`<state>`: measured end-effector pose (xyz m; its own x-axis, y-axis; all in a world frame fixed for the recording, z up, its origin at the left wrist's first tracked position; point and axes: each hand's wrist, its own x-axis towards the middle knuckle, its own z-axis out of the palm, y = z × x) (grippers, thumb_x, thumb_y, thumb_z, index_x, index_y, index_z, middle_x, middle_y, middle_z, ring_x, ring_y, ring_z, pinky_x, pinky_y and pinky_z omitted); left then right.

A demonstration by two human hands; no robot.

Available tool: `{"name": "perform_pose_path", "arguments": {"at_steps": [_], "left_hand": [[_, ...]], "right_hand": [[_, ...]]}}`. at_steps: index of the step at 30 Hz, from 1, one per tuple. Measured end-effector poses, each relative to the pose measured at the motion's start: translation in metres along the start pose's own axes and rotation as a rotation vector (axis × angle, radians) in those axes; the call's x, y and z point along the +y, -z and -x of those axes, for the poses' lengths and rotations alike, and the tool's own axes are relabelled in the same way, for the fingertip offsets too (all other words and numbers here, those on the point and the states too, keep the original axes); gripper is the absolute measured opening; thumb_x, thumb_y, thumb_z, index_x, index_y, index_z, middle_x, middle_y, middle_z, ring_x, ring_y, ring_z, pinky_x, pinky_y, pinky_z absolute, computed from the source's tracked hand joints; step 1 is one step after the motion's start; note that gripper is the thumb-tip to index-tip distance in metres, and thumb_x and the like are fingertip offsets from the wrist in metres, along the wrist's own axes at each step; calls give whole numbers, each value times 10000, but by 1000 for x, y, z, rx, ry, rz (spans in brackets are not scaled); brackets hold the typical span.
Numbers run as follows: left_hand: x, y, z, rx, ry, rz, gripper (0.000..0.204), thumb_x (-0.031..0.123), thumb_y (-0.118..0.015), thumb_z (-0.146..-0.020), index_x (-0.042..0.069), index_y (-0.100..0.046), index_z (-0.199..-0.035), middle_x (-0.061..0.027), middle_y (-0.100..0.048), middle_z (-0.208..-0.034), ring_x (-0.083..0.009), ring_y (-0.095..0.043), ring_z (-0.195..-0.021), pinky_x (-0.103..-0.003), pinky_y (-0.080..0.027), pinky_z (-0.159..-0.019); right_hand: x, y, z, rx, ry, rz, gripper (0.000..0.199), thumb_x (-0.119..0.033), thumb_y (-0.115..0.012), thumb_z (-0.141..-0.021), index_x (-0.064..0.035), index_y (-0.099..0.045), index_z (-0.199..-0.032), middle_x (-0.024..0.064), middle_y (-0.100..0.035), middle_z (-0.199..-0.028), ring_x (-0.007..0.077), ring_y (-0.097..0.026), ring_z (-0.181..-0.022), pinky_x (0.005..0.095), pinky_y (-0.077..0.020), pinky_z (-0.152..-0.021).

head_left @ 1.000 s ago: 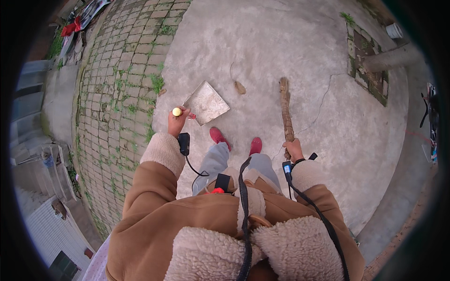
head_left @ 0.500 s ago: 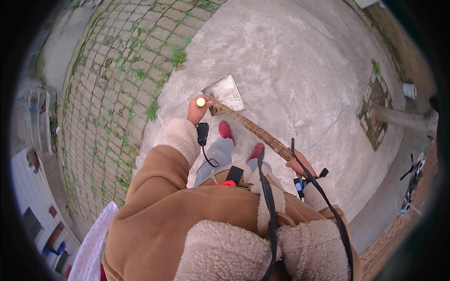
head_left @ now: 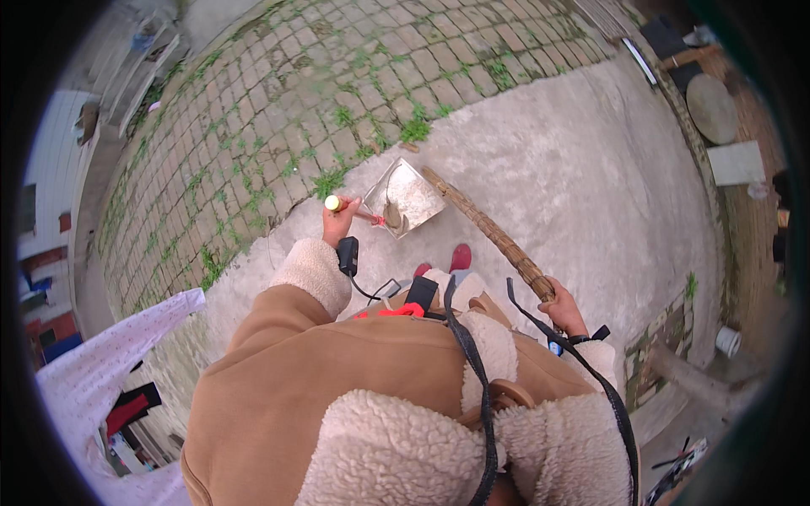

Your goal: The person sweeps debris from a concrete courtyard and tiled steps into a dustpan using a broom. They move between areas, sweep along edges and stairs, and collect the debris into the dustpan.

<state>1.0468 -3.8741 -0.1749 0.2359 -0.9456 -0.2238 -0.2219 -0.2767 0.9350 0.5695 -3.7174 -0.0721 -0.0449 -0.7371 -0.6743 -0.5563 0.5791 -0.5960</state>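
Note:
My left hand (head_left: 338, 221) is closed around the handle (head_left: 368, 217) of a dustpan, just below its pale yellow end cap. The square metal dustpan (head_left: 419, 220) is over the concrete, with whitish matter and a curved grey-brown piece (head_left: 393, 214) showing in it. Whether the pan touches the ground I cannot tell. My right hand (head_left: 564, 307) grips the near end of a long brown broom (head_left: 494, 232) made of bound stalks. It slants up and left, its far end just right of the dustpan. No spread bristles show.
Concrete (head_left: 574, 160) lies underfoot around my red shoes (head_left: 461, 256). Beyond it runs brick paving (head_left: 278, 101) with weeds (head_left: 415, 126) along the joint. Spotted cloth (head_left: 126, 341) hangs at left. A trunk in a brick border (head_left: 654, 358) and a white bucket (head_left: 727, 341) stand at right.
The view has turned, so the paving now spans the top. The broom's far end has swung from beside my left hand to the dustpan's right. Both hands keep their grip.

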Motion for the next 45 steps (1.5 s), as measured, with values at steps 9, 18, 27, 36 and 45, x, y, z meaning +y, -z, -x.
{"name": "perform_pose_path", "arguments": {"at_steps": [9, 18, 27, 36, 45], "left_hand": [[110, 141, 34, 559, -10, 163, 195, 100, -696, -706, 54, -515, -649, 24, -532, -620, -56, -481, -570, -218, -407, -533], [65, 327, -79, 889, 86, 201, 235, 187, -672, -731, 29, -546, -610, -13, -573, -605, -83, -519, -563, -235, -411, -541], [52, 549, -239, 1082, 148, 170, 236, 182, -670, -735, 33, -540, -606, -27, -584, -608, -87, -526, -560, -242, -415, -558], [-11, 729, -426, 1389, 195, 164, 240, 198, -655, -746, 38, -550, -602, -38, -589, -601, -100, -522, -544, -253, -408, -540], [11, 931, -613, 1800, 158, 547, 220, 172, -652, -759, 42, -492, -682, -47, -544, -624, -129, -539, -523, -246, -471, -504]], "right_hand": [[-158, 27, -74, -155, 228, -61, 597, 15, -613, -592, -28, -443, -1162, 51, -541, -771, 154, -523, -662, 269, -426, -584], [-491, -96, -207, -163, 356, -394, 545, 17, -575, -664, -36, -421, -1185, -18, -471, -615, 65, -413, -439, 207, -316, -379], [-836, -232, -313, -408, 691, -642, 601, -88, -599, -749, -57, -299, -1269, 51, -520, -835, 128, -521, -675, 253, -451, -561], [-1103, -419, -560, -905, 428, -790, 267, -144, -573, -792, -29, -469, -1009, 77, -551, -775, 198, -562, -696, 344, -479, -639], [-1426, -639, -755, -985, -16, -754, 113, -117, -571, -730, -44, -501, -780, 116, -561, -693, 246, -546, -659, 359, -466, -633]]}}
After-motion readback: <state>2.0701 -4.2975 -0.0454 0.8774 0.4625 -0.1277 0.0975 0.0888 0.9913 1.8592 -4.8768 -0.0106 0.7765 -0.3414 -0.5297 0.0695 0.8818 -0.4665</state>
